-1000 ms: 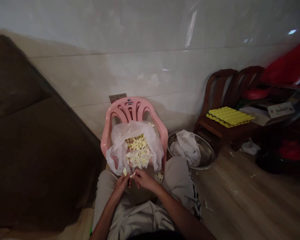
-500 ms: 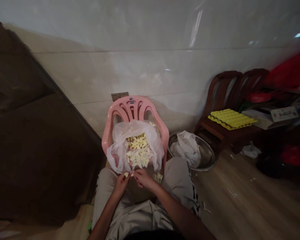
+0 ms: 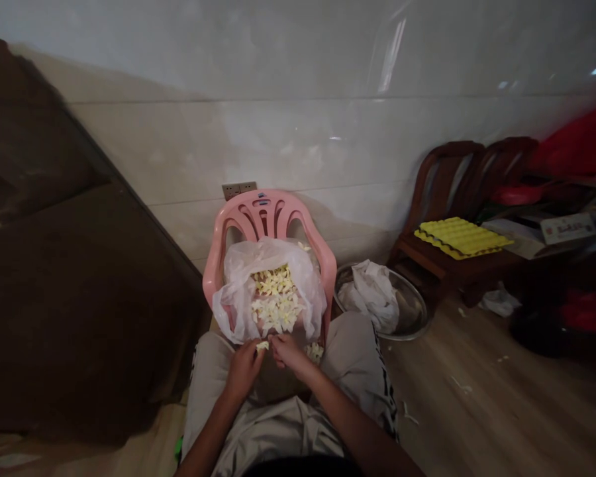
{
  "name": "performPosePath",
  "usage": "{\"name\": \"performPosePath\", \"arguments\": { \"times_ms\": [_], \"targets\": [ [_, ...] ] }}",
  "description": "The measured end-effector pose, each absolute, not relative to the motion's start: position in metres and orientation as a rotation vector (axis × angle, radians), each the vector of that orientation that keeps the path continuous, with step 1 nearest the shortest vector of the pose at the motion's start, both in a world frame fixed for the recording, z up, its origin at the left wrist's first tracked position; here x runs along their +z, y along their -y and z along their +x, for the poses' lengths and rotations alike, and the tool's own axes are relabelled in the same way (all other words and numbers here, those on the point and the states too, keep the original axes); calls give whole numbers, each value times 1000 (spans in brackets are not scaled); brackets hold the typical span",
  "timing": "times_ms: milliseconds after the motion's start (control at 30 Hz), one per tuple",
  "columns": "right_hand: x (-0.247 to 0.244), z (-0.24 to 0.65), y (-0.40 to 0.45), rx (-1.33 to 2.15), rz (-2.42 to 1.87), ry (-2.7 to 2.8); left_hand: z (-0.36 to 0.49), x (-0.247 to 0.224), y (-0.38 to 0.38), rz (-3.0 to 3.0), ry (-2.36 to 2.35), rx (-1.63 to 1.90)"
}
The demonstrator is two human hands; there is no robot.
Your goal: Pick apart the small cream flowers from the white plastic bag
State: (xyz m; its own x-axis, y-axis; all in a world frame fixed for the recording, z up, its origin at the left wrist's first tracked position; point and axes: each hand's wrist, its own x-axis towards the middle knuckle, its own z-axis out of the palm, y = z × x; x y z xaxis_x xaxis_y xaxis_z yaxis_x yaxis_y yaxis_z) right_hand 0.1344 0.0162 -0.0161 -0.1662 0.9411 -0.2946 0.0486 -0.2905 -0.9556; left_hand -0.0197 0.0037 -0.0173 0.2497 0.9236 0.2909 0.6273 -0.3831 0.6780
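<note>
Curling my left hand [image 3: 243, 371] and right hand [image 3: 288, 352] together, I have a pale petal [image 3: 262, 345] between them, grip unclear, just below the heap of blossoms [image 3: 275, 298] in the plastic bag [image 3: 236, 281] on the pink chair [image 3: 263, 205].

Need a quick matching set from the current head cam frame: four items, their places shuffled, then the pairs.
Things:
1 petals
2 yellow tray
3 steel basin
4 pink chair

Places:
A on the wooden chair seat
B inside the plastic bag
C on the floor, beside the knee
D against the tiled wall

Pairs: 1-B, 2-A, 3-C, 4-D
</note>
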Motion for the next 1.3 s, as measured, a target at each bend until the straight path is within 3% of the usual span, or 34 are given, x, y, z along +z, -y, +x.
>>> {"name": "performPosePath", "arguments": {
  "times_ms": [167, 400, 767, 1300],
  "targets": [
    [-18, 137, -20, 1342, -1395, 1335, -20, -29, -12, 1490, -1497, 933],
    [-22, 146, -21, 934, -1395, 1625, -19, -34, -18, 1326, -1307, 841],
    [-20, 152, -21, 913, -1374, 1645, -21, -37, -12, 1523, -1310, 862],
    [-16, 132, -2, 959, -1210, 1810, -23, -28, -19, 808, -1181, 1172]
  ]
}}
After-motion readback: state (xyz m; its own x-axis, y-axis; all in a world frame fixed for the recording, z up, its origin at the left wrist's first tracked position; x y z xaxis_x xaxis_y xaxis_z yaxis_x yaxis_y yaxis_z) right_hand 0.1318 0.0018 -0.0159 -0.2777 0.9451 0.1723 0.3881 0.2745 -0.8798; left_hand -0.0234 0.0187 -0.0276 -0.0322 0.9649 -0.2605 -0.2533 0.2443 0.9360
